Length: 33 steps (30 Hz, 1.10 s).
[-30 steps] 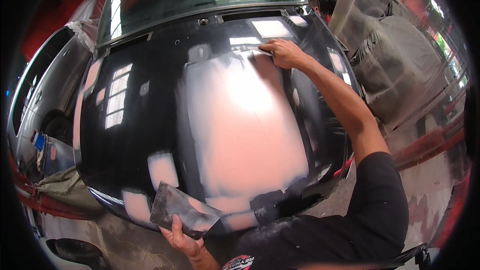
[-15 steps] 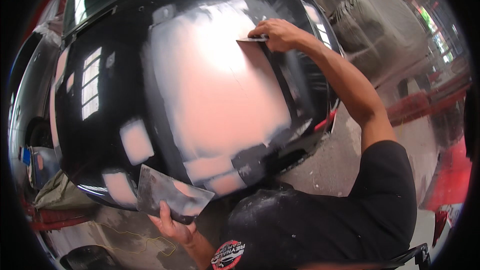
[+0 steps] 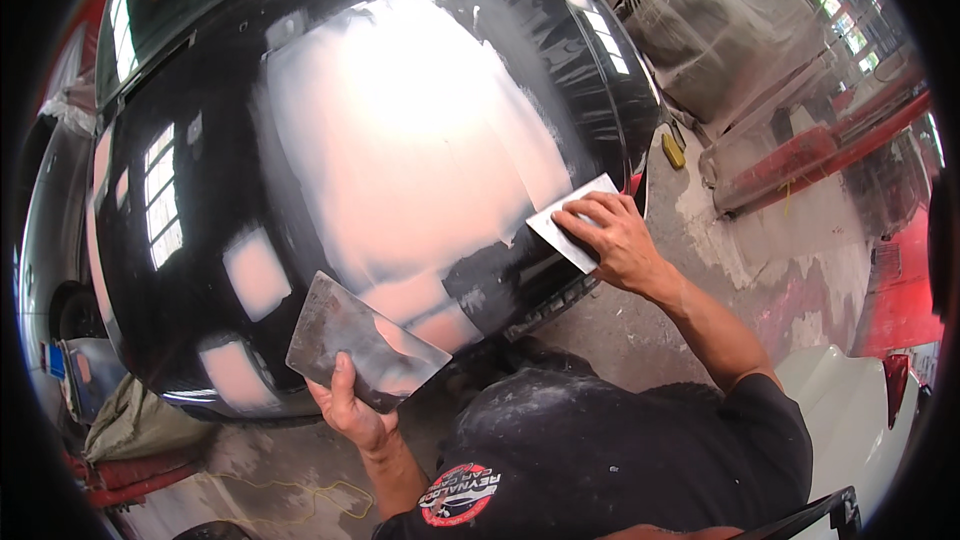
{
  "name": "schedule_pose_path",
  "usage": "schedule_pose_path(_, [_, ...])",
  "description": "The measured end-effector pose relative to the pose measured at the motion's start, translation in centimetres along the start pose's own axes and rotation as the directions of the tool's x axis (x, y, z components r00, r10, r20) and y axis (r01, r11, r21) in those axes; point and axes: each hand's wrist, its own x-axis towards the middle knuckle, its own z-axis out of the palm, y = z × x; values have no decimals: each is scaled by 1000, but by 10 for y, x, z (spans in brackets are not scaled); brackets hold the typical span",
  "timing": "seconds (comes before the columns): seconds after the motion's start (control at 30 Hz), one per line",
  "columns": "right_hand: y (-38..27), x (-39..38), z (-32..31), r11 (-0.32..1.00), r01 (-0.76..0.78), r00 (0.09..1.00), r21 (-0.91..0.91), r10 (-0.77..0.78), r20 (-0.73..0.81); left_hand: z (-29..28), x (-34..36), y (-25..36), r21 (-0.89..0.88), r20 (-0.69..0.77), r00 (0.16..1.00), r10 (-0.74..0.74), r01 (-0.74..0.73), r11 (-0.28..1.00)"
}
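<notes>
My left hand (image 3: 352,414) grips a flat grey mixing plate (image 3: 340,328) by its lower edge, thumb on top. Some pink body filler (image 3: 400,337) is smeared along the plate's right side. At the panel's lower right edge, my right hand (image 3: 618,240) presses a thin, pale rectangular filler spreader (image 3: 553,222), fingers laid over its face. Both hands are over the near side of a black car panel (image 3: 215,180). A large pale pink filled patch (image 3: 400,165) covers its middle, its top washed out by glare.
Smaller pink patches (image 3: 256,275) lie to the left on the panel. Plastic-wrapped objects (image 3: 700,30) stand at the far right, near a red metal beam (image 3: 820,150). A yellow item (image 3: 673,151) lies on the concrete floor (image 3: 690,250). A yellow cord (image 3: 300,488) trails at lower left.
My right hand has swept with the spreader from the patch's upper right down toward me, to the panel's near right edge. The left hand still holds the plate, slightly shifted right.
</notes>
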Motion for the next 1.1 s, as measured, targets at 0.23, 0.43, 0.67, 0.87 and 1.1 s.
schedule_pose_path(0.23, [43,119,-63,970,161,950,180,-102,-296,5,5,7,55,-79,996,47,-43,998])
schedule_pose_path(0.43, [56,341,-31,996,80,992,48,-75,-98,10,-4,-1,29,-180,981,71,-67,997])
schedule_pose_path(0.67, [41,417,-9,992,105,993,-62,-108,-43,-3,-16,-12,42,-274,958,85,-76,996])
schedule_pose_path(0.87, [49,445,4,990,114,993,-86,-111,40,-15,-22,-7,49,-308,948,81,-69,996])
schedule_pose_path(1.1, [33,312,-14,989,139,973,49,-145,179,-28,-27,-5,14,-222,975,14,-11,1000])
